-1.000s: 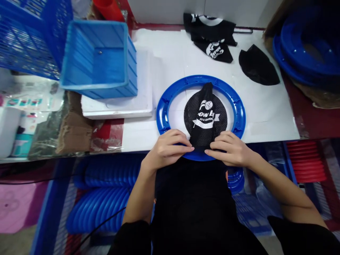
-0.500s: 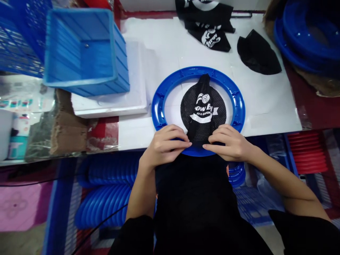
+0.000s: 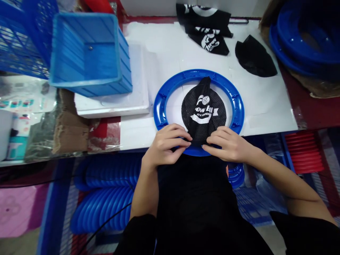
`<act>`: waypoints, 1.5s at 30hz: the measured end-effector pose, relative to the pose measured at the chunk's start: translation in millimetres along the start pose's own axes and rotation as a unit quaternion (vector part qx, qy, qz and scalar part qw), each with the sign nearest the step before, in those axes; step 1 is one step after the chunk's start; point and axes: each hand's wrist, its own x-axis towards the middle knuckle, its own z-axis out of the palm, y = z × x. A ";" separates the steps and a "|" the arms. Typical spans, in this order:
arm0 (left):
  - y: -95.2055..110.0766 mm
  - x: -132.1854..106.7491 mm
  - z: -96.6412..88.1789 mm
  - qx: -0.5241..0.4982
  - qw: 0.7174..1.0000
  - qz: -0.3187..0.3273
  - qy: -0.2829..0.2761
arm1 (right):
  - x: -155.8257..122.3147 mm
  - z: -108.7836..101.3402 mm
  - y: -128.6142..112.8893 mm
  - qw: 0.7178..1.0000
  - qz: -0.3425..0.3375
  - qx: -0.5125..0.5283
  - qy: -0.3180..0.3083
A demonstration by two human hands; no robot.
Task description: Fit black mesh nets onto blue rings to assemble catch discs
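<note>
A blue plastic ring lies on the white-covered tabletop, its near rim at the table edge. Inside it sits a round black mesh net with white printing, partly folded over itself. My left hand pinches the net's near edge against the ring's front rim, thumb and fingers close together. To its right, my right hand pinches the same edge, thumb low on the rim and fingers curled over the mesh. The fingertips hide part of the edge where net and ring meet.
A blue bin stands on a white foam block at the left. Printed black nets and a plain black one lie at the back. Blue rings are stacked at right; more blue rings sit below the table.
Both hands keep to the net's near edge with small finger shifts; the left fingertips have lifted and parted slightly. The net's folded middle looks a little wider. The view has shifted slightly.
</note>
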 end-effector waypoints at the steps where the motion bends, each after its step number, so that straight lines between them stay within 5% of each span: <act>1: 0.0 0.0 0.3 -0.001 1.000 -0.002 0.000 | 1.1 -0.6 -1.3 1.000 -0.004 0.000 -0.006; 9: 0.4 -2.7 2.2 -0.017 1.000 0.010 0.020 | 11.5 -11.4 -1.0 0.991 0.059 0.084 -0.089; 13: -1.2 -3.5 0.4 -0.030 0.999 0.019 0.011 | 23.9 -7.7 1.6 0.979 0.110 0.171 -0.022; 22: -5.0 -3.1 -3.8 -0.039 0.999 0.024 -0.008 | 29.6 15.1 -17.2 0.999 0.040 -0.004 -0.001; 27: -9.1 -1.3 -4.4 -0.050 0.998 0.018 -0.025 | 28.8 15.4 -16.1 1.000 0.022 -0.018 0.011; 33: -2.3 0.2 -10.8 -0.047 0.997 -0.007 -0.062 | 32.1 13.4 -16.0 0.999 0.023 0.008 -0.045; 37: 6.2 13.3 -23.2 -0.044 0.993 -0.055 -0.096 | 36.1 2.5 -11.9 0.991 0.042 0.107 -0.064; 40: 5.8 39.2 -23.8 0.053 0.981 -0.171 -0.070 | 45.3 -12.6 7.7 0.969 0.083 0.228 -0.052; 43: 1.8 70.2 -9.8 0.218 0.916 -0.319 -0.108 | 61.7 -24.0 45.6 0.966 0.145 0.209 -0.052; 45: 0.2 85.3 3.9 0.262 0.880 -0.357 -0.171 | 75.7 -24.8 75.2 0.968 0.166 0.167 -0.085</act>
